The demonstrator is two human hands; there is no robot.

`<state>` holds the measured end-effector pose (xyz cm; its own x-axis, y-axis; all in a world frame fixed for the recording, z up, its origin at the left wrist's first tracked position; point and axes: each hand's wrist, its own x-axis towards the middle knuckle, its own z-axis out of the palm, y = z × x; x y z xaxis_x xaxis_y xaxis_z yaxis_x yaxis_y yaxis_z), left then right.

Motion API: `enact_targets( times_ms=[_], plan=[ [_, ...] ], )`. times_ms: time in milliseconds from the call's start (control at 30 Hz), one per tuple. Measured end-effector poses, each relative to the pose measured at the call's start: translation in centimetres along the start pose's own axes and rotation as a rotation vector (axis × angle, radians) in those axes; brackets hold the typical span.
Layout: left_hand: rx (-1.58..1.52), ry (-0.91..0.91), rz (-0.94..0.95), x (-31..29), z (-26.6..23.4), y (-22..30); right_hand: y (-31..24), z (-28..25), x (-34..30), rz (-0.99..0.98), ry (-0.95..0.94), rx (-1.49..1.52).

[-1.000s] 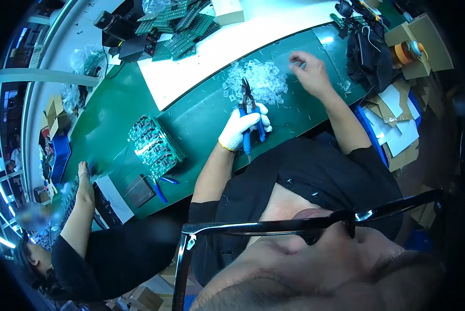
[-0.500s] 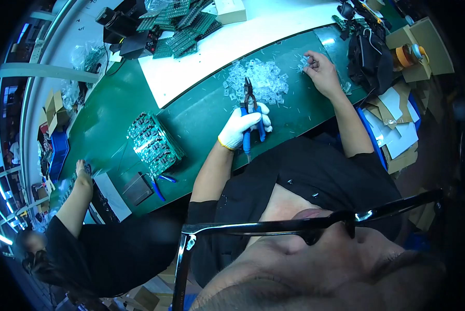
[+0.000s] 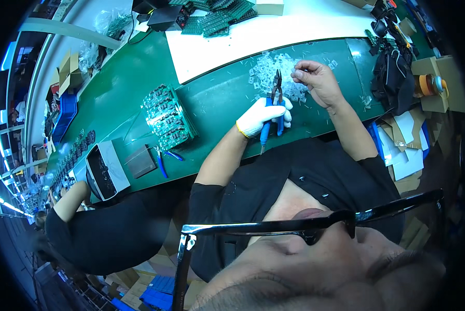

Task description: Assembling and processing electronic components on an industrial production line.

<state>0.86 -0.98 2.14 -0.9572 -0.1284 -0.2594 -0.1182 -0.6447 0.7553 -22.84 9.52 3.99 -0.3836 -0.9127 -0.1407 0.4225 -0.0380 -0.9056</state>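
My left hand (image 3: 258,117), in a white glove, is closed round a pair of pliers (image 3: 277,93) with dark jaws and blue handles. The jaws point away from me, over the near part of a pile of small clear plastic pieces (image 3: 266,70). Bare, my right hand (image 3: 320,85) hovers at the right edge of that pile. Its thumb and forefinger are pinched together, and whatever sits between them is too small to make out. Thin clear slivers lie scattered around the pile on the green mat (image 3: 219,109).
A stack of green circuit boards (image 3: 167,119) stands left, near a second blue-handled tool (image 3: 162,165) and a dark flat block (image 3: 140,161). More boards (image 3: 222,20) heap up on the white sheet (image 3: 305,26). A black bag (image 3: 393,78) lies right. A co-worker (image 3: 108,233) sits at left.
My right hand has moved left from the small cluster at right to the main pile. The pliers stay in my left hand. The view has shifted, and the co-worker's arm has drawn back.
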Motion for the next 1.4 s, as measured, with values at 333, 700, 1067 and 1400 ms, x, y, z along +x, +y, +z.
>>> enact_targets(
  times_ms=[333, 700, 1067, 1400],
  plan=[
    [0.017, -0.002, -0.037, 0.0, 0.0, 0.2, 0.1, 0.8, 0.2, -0.058, 0.008, -0.063],
    [0.045, -0.011, -0.029, 0.0, 0.1, 0.4, -0.9, 2.3, 0.2, -0.058, -0.027, -0.039],
    [0.116, -0.033, -0.051, 0.0, 0.5, 0.6, -0.9, 3.0, 0.4, -0.062, -0.020, -0.077],
    [0.186, 0.047, -0.099, -0.5, 1.6, 1.3, -1.5, 2.1, 0.7, -0.010, -0.022, -0.151]
  ],
)
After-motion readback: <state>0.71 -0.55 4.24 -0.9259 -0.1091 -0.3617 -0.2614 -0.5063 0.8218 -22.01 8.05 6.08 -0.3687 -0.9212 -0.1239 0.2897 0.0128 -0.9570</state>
